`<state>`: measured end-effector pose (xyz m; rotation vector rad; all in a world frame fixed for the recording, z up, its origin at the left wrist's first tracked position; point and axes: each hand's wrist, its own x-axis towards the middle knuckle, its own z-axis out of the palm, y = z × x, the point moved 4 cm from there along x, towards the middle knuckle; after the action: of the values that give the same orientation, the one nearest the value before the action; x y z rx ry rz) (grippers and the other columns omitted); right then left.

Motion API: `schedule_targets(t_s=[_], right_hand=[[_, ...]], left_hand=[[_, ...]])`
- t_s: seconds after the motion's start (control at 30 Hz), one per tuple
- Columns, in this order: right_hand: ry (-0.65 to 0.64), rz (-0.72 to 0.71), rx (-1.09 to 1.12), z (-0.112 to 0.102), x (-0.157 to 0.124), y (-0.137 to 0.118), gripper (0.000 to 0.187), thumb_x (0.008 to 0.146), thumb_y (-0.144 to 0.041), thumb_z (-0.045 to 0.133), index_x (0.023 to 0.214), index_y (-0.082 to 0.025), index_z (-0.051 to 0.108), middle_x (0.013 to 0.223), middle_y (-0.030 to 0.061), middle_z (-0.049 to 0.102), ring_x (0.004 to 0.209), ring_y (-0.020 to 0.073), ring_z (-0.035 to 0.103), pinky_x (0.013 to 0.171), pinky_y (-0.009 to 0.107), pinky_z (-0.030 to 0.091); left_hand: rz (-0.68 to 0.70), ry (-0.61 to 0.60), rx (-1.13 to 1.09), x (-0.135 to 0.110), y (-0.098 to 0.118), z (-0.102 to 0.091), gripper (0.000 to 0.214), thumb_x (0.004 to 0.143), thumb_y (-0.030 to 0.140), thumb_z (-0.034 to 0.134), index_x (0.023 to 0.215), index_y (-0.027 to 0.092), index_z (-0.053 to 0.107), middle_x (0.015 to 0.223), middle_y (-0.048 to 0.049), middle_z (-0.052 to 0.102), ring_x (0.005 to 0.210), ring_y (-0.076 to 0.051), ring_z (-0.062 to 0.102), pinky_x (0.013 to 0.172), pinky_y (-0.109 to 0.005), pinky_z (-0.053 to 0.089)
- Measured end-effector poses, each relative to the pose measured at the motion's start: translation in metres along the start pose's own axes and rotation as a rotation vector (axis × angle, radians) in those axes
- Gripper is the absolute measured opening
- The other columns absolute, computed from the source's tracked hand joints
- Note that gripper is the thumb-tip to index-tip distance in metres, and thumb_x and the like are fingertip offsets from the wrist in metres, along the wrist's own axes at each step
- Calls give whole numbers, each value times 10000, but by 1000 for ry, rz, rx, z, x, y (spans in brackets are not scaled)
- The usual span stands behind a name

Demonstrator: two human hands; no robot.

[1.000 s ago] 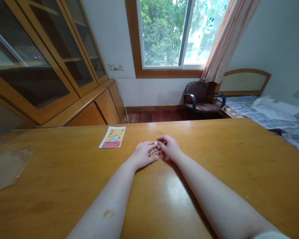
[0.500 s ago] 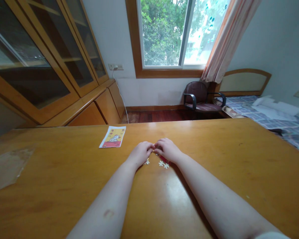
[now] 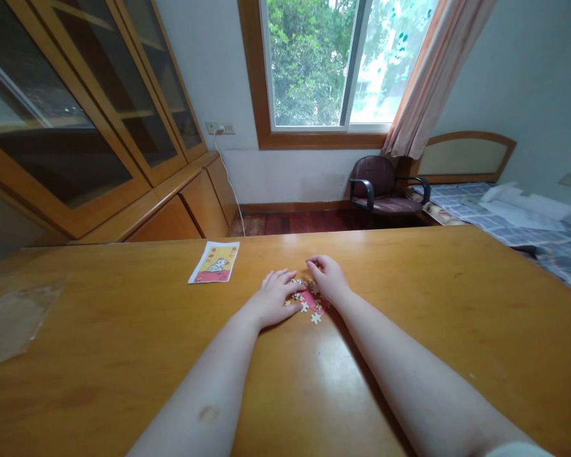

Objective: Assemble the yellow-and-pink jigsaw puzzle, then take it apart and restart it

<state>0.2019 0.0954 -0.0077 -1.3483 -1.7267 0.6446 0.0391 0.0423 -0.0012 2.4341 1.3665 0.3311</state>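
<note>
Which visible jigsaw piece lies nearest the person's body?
The pale cream, knobbed jigsaw piece lowest in the view; every other visible piece, including the similar pale one beside the left bare hand, lies farther away.

Left hand (image 3: 275, 298) lies spread, right hand (image 3: 330, 278) curled.

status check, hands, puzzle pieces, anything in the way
Left hand spread partly over puzzle pieces, right hand curled at their right edge, grip unclear. Pieces loosely heaped, some hidden. Picture card and clear plastic off to the left, away from hands.
</note>
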Motion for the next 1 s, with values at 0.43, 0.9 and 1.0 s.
schedule_targets(t_s=[0.43, 0.9, 1.0], right_hand=[[-24, -25, -20, 0, -1, -1, 153, 872, -242, 556, 899, -166, 686, 910, 72, 698, 864, 189, 621, 811, 327, 464], [-42, -32, -76, -1, -1, -3, 162, 888, -258, 550, 850, -180, 687, 901, 70, 708, 870, 195, 629, 814, 328, 460], [-43, -37, -77, 0, -2, -3, 168, 891, -262, 545, 851, -182, 688, 898, 69, 707, 868, 194, 627, 809, 326, 460]], left_hand=[[40, 91, -147, 5, -4, 2, 145, 744, 312, 700, 845, 218, 657, 1193, -63, 603, 1189, -271, 506, 1062, -451, 388], [62, 71, -75, 0, 3, -5, 308, 744, 310, 677, 1047, 261, 695, 1314, -70, 559, 1249, -286, 473, 1124, -479, 317], [53, 89, -82, 2, 0, -2, 180, 736, 245, 652, 907, 244, 706, 1294, -65, 566, 1252, -285, 467, 1110, -464, 342]])
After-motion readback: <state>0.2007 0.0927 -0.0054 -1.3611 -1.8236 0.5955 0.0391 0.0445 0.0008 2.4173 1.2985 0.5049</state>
